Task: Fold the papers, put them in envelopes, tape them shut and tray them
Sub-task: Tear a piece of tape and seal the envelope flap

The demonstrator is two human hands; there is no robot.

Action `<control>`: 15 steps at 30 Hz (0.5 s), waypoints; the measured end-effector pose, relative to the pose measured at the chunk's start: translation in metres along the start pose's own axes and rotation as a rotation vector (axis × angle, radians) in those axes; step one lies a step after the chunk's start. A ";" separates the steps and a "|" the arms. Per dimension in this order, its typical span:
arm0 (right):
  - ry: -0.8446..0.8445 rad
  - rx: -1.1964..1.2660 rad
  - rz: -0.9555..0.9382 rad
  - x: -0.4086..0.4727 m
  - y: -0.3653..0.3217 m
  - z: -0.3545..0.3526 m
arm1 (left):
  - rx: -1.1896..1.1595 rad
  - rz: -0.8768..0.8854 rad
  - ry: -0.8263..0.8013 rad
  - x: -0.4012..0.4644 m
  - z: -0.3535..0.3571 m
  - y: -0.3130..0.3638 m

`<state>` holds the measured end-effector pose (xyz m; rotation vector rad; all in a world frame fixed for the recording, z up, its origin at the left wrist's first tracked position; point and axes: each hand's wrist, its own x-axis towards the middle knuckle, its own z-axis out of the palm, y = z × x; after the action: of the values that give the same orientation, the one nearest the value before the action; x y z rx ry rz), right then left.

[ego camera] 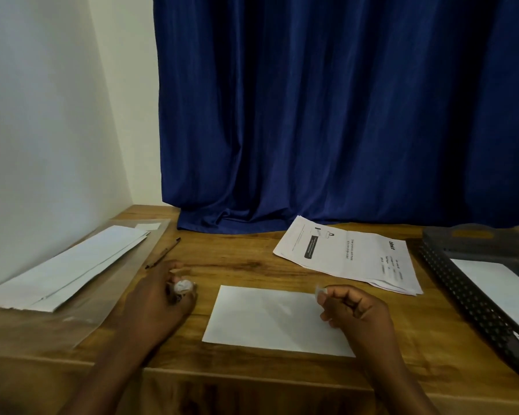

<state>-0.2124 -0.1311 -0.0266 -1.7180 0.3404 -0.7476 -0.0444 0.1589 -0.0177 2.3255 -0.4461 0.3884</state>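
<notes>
On the wooden desk (252,271), a white envelope (277,320) lies flat between both hands. Left hand (165,298) curls round a small tape roll (182,287); right hand (352,307) pinches a clear tape strip (320,290) over the envelope's far right corner. Printed papers (351,256) wait behind, black mesh tray (477,298) right.

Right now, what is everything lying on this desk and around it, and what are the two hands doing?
Envelope: one, white, flat on the desk between the hands.
Spare envelopes: a stack, white, on a clear plastic sleeve at far left.
Printed papers: a small pile, white, back right.
Tray: one, black mesh, right edge, holding a white envelope.
Pen: one, dark, beside the sleeve.
Curtain: one, dark blue, behind the desk.
Desk: one, brown wood.
Left hand: holds a tape roll.
Right hand: pinches a tape piece.
</notes>
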 end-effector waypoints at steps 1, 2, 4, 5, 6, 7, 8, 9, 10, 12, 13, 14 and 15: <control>0.006 0.004 0.003 0.000 0.000 0.000 | 0.024 -0.008 -0.018 -0.001 0.001 -0.002; 0.011 0.019 0.004 0.000 0.000 0.000 | 0.030 -0.020 -0.036 -0.001 0.002 -0.001; 0.014 0.081 0.024 0.000 -0.003 -0.003 | 0.005 -0.049 -0.022 -0.002 0.005 0.007; 0.010 0.150 0.053 0.000 -0.005 -0.005 | -0.007 -0.048 0.018 -0.002 0.007 0.014; 0.009 0.254 0.098 0.001 -0.008 -0.009 | -0.015 -0.021 0.055 -0.003 0.010 0.024; 0.020 0.374 0.153 0.003 -0.011 -0.014 | -0.028 0.032 0.071 -0.006 0.016 0.036; 0.046 0.445 0.193 0.005 -0.013 -0.020 | -0.057 0.109 0.054 -0.010 0.025 0.049; 0.080 0.447 0.212 0.008 -0.015 -0.027 | -0.105 0.199 0.000 -0.016 0.036 0.063; 0.107 0.393 0.214 0.010 -0.015 -0.035 | -0.150 0.272 -0.089 -0.024 0.047 0.078; 0.136 0.238 0.209 0.013 -0.015 -0.049 | -0.156 0.355 -0.301 -0.038 0.071 0.103; 0.148 0.136 0.196 0.015 -0.014 -0.055 | -0.126 0.404 -0.357 -0.042 0.083 0.112; 0.152 0.014 0.163 0.016 -0.013 -0.060 | -0.089 0.455 -0.379 -0.044 0.094 0.119; 0.141 -0.119 0.116 0.017 -0.013 -0.063 | -0.056 0.493 -0.394 -0.044 0.101 0.124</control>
<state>-0.2422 -0.1855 -0.0012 -1.7439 0.5870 -0.7778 -0.1211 0.0118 -0.0303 2.2189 -1.2155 0.1369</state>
